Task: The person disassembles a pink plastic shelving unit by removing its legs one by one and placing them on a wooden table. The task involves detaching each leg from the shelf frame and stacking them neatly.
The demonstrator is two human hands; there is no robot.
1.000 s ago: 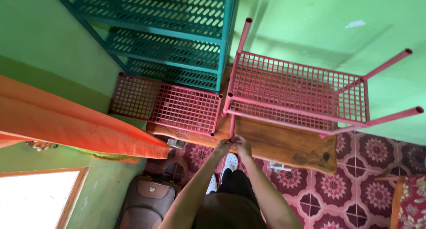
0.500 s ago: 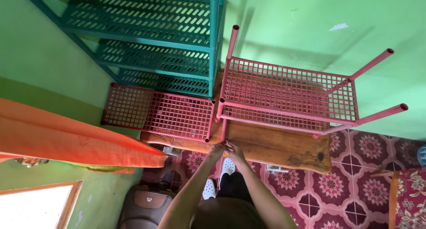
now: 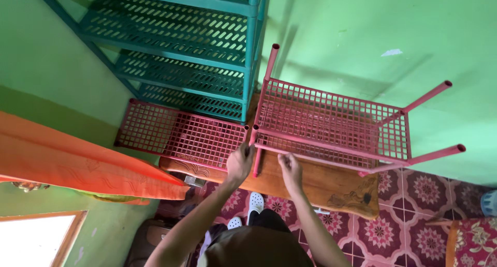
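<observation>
A flat pink grid panel (image 3: pixel 181 134) lies on the wooden table (image 3: pixel 316 181); left hand (image 3: pixel 239 162) clenched on corner post of pink wire rack (image 3: pixel 331 122), w/ right hand (image 3: pixel 291 168) loosely curled at its front rail, below teal shelving (image 3: pixel 181 44).

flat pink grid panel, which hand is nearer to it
Left. The left hand is right at the corner of the flat pink grid panel, seemingly touching it. The right hand is off to the panel's right, below the pink rack on the wooden bench.
</observation>
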